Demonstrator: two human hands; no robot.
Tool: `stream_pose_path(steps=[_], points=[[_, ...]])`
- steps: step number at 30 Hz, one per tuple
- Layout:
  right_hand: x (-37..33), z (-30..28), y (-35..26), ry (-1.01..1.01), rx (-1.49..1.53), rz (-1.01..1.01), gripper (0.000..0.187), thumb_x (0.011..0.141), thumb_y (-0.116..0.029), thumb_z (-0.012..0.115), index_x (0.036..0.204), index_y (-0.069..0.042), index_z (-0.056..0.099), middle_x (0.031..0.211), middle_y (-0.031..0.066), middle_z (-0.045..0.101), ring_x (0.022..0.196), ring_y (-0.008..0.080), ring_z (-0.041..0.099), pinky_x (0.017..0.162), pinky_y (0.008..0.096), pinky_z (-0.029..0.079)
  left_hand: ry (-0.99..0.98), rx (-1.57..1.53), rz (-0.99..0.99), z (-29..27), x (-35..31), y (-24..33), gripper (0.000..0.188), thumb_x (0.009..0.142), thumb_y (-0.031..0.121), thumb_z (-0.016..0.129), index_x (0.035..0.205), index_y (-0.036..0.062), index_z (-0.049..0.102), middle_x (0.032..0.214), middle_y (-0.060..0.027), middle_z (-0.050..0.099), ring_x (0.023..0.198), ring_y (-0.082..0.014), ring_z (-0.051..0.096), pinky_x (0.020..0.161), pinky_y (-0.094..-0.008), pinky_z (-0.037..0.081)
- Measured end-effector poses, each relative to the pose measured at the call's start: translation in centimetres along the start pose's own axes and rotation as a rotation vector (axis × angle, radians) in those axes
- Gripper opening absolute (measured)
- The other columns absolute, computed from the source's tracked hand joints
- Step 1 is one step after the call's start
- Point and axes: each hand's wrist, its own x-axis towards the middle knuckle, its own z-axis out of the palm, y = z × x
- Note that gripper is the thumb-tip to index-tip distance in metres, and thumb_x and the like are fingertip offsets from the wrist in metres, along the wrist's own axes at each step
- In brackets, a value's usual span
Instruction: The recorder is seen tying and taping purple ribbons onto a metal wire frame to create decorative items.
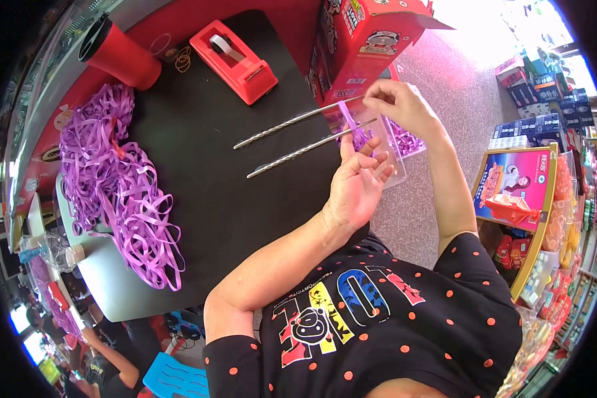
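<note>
Two slim silver metal chopsticks with twisted shafts, an upper one (282, 125) and a lower one (297, 152), point side by side from the black tabletop toward my hands. A short purple ribbon strip (345, 114) spans the two near their thin ends. My right hand (402, 108) pinches at the thin end of the upper chopstick; whether ribbon is also between the fingertips is hidden. Palm up, my left hand (359, 179) has its fingers apart, the index fingertip at the ribbon and lower chopstick. Behind those fingers is a clear plastic box (395, 174) with purple ribbon pieces (404, 140).
A large tangle of purple ribbon (123, 186) lies along the table's left side. Toward the back are a red tumbler (123, 56), rubber bands (183, 61) and a red tape dispenser (235, 61). A red carton (368, 46) stands beyond my hands. Packed shelves (544, 219) line the right; a blue stool (172, 378) is lower left.
</note>
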Motion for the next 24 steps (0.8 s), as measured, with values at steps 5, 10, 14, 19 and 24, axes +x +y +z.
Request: stream_pose_path(steps=[5,10,14,19,24], points=[[-0.8,1.9,-4.6,0.025,-0.363,-0.612,0.017,0.078,-0.014,0.066,0.092,-0.004,0.063,0.089,0.0099,0.053,0.081,0.0227,0.060,0.068,0.0334,0.050,-0.029,0.018,0.012,-0.2,0.2,0.3,0.070,0.074,0.002,0.053,0.135,0.0280,0.030,0.118,0.0000,0.047,0.100,-0.0182,0.047,0.089,-0.0384,0.037],[-0.4,0.3,-4.1,-0.096,-0.664,-0.762,0.019,0.069,-0.014,0.066,0.087,-0.007,0.066,0.089,0.0082,0.052,0.085,0.0248,0.057,0.078,0.0365,0.047,-0.015,0.026,0.012,0.3,0.3,-0.2,0.067,0.074,0.002,0.053,0.133,0.0274,0.032,0.114,0.0008,0.048,0.100,-0.0174,0.047,0.088,-0.0374,0.037],[-0.7,-1.0,-4.2,-0.128,-0.770,-0.833,0.023,0.068,-0.011,0.064,0.091,-0.010,0.068,0.091,0.0066,0.056,0.086,0.0235,0.057,0.076,0.0360,0.049,-0.008,0.056,0.029,-0.1,0.8,-0.2,0.057,0.075,0.005,0.055,0.127,0.0246,0.040,0.112,-0.0015,0.050,0.101,-0.0208,0.048,0.091,-0.0413,0.039],[-0.5,-1.7,-0.5,-0.019,-0.600,-0.740,0.038,0.075,-0.009,0.062,0.113,-0.013,0.065,0.107,0.0085,0.060,0.101,0.0254,0.057,0.087,0.0358,0.048,-0.059,0.011,0.073,-0.8,0.7,0.0,0.053,0.073,0.003,0.054,0.121,0.0226,0.043,0.099,-0.0010,0.050,0.093,-0.0173,0.049,0.081,-0.0386,0.043],[-0.2,1.4,-1.6,0.180,-0.432,-0.503,0.038,0.085,-0.014,0.062,0.122,-0.007,0.059,0.122,0.0125,0.058,0.114,0.0248,0.053,0.095,0.0349,0.044,0.104,0.019,0.057,0.4,1.7,-1.5,0.046,0.075,0.002,0.051,0.116,0.0194,0.042,0.092,-0.0022,0.048,0.078,-0.0160,0.051,0.062,-0.0318,0.045]])
